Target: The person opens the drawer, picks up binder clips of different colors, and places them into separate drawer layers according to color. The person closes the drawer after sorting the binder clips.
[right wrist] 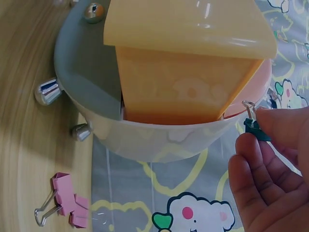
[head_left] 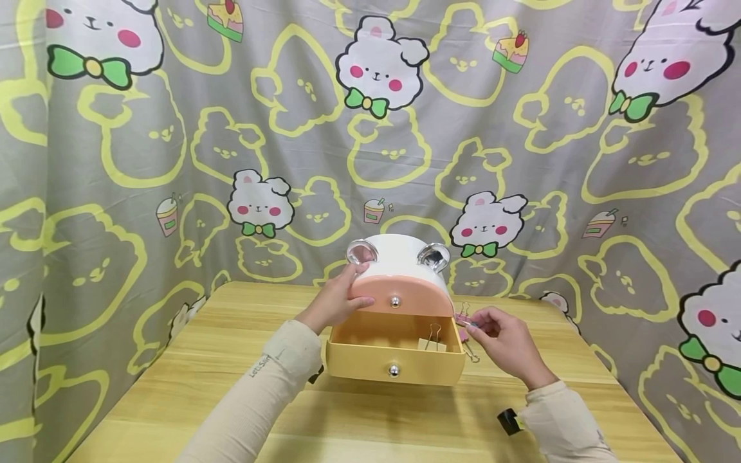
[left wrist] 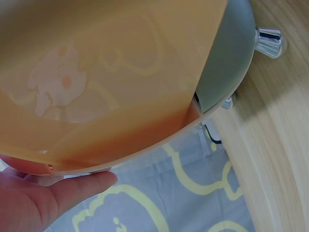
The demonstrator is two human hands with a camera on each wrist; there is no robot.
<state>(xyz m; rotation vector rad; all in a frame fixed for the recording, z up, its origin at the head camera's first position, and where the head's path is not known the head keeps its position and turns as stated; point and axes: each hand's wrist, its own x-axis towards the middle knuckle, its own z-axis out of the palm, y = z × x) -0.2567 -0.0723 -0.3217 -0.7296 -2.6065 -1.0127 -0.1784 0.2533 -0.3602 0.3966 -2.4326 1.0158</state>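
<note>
A small desktop drawer box point(head_left: 399, 254) with a white body, silver ears and a pink upper drawer front point(head_left: 376, 292) stands on the table. Its yellow lower drawer point(head_left: 359, 363) is pulled out, with a pale yellow binder clip point(head_left: 431, 346) inside. My left hand point(head_left: 336, 299) holds the box's upper left side, thumb across the pink front; its other fingers are partly hidden. Beside the box's right side, my right hand point(head_left: 506, 337) pinches a dark green binder clip point(right wrist: 254, 129) between thumb and fingers. Pink binder clips point(right wrist: 65, 193) lie on the table near that hand.
The wooden table point(head_left: 231, 392) runs up to a patterned curtain point(head_left: 312, 154) at the back and sides. Silver feet point(right wrist: 48, 92) jut from the box's underside. A black object point(head_left: 509, 421) is at my right sleeve.
</note>
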